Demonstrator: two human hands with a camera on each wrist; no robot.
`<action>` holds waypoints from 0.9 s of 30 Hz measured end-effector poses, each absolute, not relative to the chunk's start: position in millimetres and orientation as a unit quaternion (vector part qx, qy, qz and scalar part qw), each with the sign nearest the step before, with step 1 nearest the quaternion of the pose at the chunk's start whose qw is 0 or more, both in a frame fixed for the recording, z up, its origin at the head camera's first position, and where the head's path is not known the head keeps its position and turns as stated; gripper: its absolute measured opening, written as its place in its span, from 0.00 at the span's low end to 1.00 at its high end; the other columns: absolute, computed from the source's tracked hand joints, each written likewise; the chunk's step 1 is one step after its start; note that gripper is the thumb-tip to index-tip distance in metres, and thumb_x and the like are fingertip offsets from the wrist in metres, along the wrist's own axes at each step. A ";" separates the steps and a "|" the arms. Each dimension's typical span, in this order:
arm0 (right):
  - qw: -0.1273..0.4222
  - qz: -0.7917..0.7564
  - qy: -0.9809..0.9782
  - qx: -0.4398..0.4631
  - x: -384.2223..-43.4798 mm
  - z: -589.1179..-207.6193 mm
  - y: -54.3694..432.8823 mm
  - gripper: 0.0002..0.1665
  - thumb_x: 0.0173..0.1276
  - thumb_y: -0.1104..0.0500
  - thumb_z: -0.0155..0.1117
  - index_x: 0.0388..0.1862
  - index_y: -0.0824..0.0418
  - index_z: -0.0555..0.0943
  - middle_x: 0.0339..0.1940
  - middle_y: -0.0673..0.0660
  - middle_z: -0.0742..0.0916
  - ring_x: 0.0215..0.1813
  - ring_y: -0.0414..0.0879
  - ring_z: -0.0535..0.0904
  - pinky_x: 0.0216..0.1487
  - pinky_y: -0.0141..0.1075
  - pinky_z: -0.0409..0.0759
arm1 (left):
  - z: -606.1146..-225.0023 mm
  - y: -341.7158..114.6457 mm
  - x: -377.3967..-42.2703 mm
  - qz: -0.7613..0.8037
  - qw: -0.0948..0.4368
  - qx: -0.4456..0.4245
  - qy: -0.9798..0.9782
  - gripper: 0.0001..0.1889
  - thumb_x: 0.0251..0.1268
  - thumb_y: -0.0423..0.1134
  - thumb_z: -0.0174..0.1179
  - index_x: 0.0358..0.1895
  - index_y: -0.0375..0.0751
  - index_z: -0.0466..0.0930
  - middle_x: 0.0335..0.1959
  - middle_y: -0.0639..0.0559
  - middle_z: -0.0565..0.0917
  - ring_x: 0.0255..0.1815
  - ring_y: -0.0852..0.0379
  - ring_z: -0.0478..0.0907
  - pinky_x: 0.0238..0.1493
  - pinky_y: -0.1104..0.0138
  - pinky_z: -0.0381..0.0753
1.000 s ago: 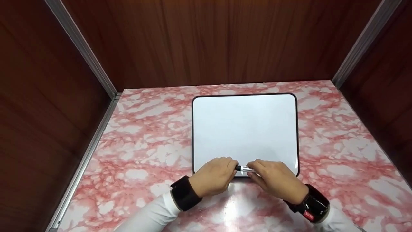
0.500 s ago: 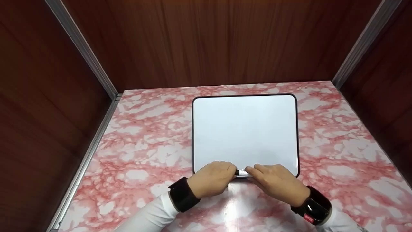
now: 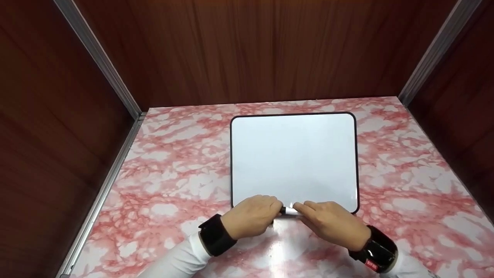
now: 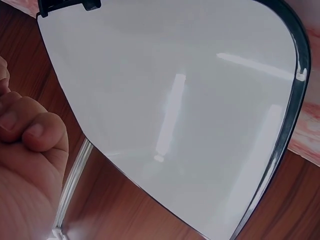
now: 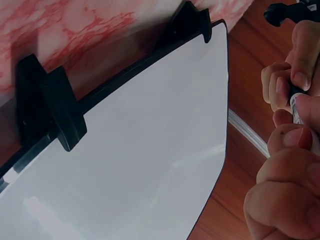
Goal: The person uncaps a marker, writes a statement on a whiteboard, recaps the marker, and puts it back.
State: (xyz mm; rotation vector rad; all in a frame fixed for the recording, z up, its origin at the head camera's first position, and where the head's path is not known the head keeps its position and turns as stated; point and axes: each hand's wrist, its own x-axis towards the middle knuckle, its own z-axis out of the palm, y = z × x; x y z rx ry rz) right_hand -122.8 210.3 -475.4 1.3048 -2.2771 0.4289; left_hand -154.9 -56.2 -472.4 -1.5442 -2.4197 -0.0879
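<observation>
Both my hands hold a marker with a white barrel and black cap [image 3: 291, 211] level in front of a whiteboard's lower edge. My left hand [image 3: 251, 217] grips the black cap end. Around the white barrel are curled the fingers of my right hand [image 3: 331, 222]. In the right wrist view the marker [image 5: 295, 107] shows between the two hands, partly covered by fingers. The left wrist view has curled fingers [image 4: 37, 125] at its left edge, and the marker cannot be seen there. The whiteboard [image 3: 293, 154] has a black frame and a blank white face.
Black clips [image 5: 65, 107] sit on the whiteboard's edge in the right wrist view. Beneath is a red-and-white marbled table [image 3: 173, 173]. Brown wood-grain panels [image 3: 247, 50] with metal rails [image 3: 102, 58] close in the back and sides.
Both hands have drawn the marker slightly toward the body, down in the head view. The right fingers have closed further over the barrel, so less of it shows. The whiteboard stays put.
</observation>
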 end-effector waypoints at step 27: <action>0.170 0.247 -0.843 0.448 -118.5 -481.9 207.8 0.14 0.75 0.63 0.73 0.57 0.62 0.85 0.34 0.46 0.88 0.29 0.29 0.74 0.28 0.20 0.75 | -482.7 -59.4 -159.0 0.018 0.226 -0.545 -0.807 0.11 0.76 0.45 0.67 0.42 0.46 0.75 0.30 0.58 0.73 0.29 0.62 0.64 0.30 0.73 0.68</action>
